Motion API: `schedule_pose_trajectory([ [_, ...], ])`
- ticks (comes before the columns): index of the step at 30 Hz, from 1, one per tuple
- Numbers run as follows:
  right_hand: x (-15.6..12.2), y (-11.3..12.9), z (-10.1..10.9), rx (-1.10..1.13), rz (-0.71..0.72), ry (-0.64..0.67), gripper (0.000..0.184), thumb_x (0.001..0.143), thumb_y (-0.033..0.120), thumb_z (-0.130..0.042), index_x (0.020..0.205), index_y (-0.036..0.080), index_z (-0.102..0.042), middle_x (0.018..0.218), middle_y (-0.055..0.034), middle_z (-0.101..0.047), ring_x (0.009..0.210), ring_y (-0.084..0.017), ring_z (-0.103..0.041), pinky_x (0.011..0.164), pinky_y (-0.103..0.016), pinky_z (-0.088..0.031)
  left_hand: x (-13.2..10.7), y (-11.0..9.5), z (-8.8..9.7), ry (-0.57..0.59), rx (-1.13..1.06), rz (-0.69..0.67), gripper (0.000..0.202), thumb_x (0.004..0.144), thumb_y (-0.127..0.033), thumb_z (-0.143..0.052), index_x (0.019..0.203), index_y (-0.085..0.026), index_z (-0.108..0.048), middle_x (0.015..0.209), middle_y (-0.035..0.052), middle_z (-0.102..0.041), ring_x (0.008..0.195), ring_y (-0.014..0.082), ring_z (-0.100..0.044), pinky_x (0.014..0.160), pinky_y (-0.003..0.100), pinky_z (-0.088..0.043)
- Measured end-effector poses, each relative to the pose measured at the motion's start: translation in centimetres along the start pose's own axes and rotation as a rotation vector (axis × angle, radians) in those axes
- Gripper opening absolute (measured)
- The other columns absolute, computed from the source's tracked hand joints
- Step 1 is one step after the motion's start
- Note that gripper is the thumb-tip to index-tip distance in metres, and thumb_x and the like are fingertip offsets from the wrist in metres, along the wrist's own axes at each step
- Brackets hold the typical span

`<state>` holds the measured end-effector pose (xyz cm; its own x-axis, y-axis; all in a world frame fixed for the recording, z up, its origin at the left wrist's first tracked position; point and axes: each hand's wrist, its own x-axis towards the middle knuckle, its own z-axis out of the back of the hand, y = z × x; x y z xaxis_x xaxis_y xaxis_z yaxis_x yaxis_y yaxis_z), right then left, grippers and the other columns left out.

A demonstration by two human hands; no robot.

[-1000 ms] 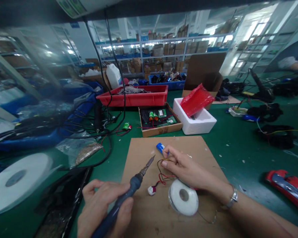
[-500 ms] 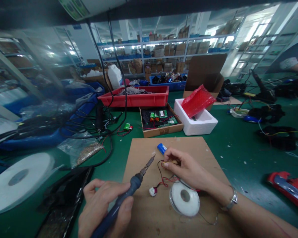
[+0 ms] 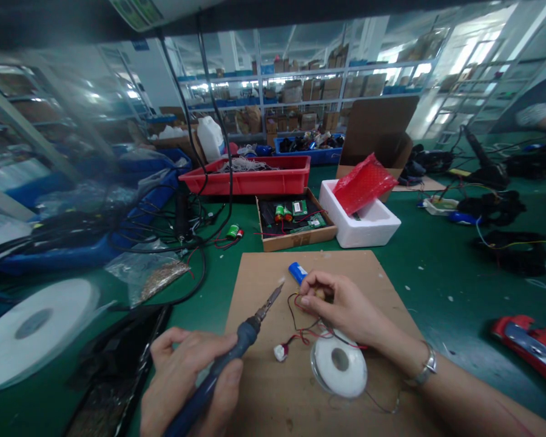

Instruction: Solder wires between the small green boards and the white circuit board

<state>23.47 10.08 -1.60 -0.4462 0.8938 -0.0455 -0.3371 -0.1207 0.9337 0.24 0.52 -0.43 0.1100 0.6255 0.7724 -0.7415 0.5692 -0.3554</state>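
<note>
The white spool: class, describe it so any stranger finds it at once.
On the green table lies a brown cardboard sheet. On it, below the right hand in the picture, is the grey-centred white spool. Unlike the larger-looking white roll, far left, it lies on cardboard.

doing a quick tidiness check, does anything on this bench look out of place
Mildly: the red pouch leans askew out of the white foam box instead of lying flat, and pale scraps litter the green bench.
</note>
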Motion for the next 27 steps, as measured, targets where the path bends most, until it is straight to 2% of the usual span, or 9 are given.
schedule_pose_trajectory([
  [5, 0.05, -0.20, -0.05, 0.033, -0.013, 0.003, 0.007, 0.084, 0.018, -0.059, 0.090, 0.017, -0.056, 0.061, 0.0045, -0.054, 0.056, -0.010, -0.049, 0.055, -0.023, -0.038, 0.17, -0.18, 0.07, 0.009, 0.005, 0.019, 0.018, 0.078, -0.013, -0.060, 0.093, -0.021, -0.062, 0.071, -0.0023, -0.068, 0.061, 0.0154, -0.062, 0.072, 0.039, -0.038],
  [9, 0.02, -0.01, -0.06, -0.001, -0.031, -0.005, 0.015, 0.081, 0.019, -0.061, 0.096, 0.017, -0.058, 0.062, 0.0043, -0.053, 0.055, -0.011, -0.049, 0.053, -0.023, -0.039, 0.21, -0.21, 0.20, 0.031, -0.001, 0.019, 0.019, 0.076, -0.011, -0.060, 0.093, -0.020, -0.062, 0.072, -0.0016, -0.068, 0.062, 0.0159, -0.063, 0.072, 0.040, -0.038],
  [12, -0.01, 0.22, -0.07, -0.049, -0.042, -0.006, 0.012, 0.081, 0.021, -0.062, 0.092, 0.017, -0.059, 0.065, 0.0030, -0.055, 0.057, -0.011, -0.050, 0.054, -0.023, -0.039, 0.21, -0.11, 0.23, 0.034, 0.009, -0.002, 0.019, 0.076, -0.010, -0.060, 0.093, -0.018, -0.062, 0.073, -0.0015, -0.068, 0.062, 0.0155, -0.063, 0.072, 0.039, -0.038],
  [17, -0.04, 0.60, -0.05, -0.068, -0.047, 0.008, 0.006, 0.082, 0.022, -0.059, 0.080, 0.017, -0.057, 0.060, 0.0050, -0.050, 0.054, -0.010, -0.046, 0.052, -0.023, -0.035, 0.22, -0.09, 0.28, 0.037, 0.004, -0.004, 0.018, 0.076, -0.011, -0.061, 0.092, -0.018, -0.062, 0.073, -0.0010, -0.068, 0.062, 0.0154, -0.063, 0.072, 0.038, -0.038],
  [27, -0.11, 0.35, -0.21, -0.066, -0.075, 0.016, 0.006, 0.079, 0.018, -0.056, 0.077, 0.019, -0.051, 0.056, 0.0064, -0.048, 0.049, -0.008, -0.044, 0.049, -0.021, -0.032, 0.07, -0.09, 0.36, 0.053, 0.005, 0.008, 0.018, 0.078, -0.014, -0.059, 0.094, -0.021, -0.061, 0.072, -0.0006, -0.069, 0.060, 0.0166, -0.063, 0.072, 0.041, -0.038],
])
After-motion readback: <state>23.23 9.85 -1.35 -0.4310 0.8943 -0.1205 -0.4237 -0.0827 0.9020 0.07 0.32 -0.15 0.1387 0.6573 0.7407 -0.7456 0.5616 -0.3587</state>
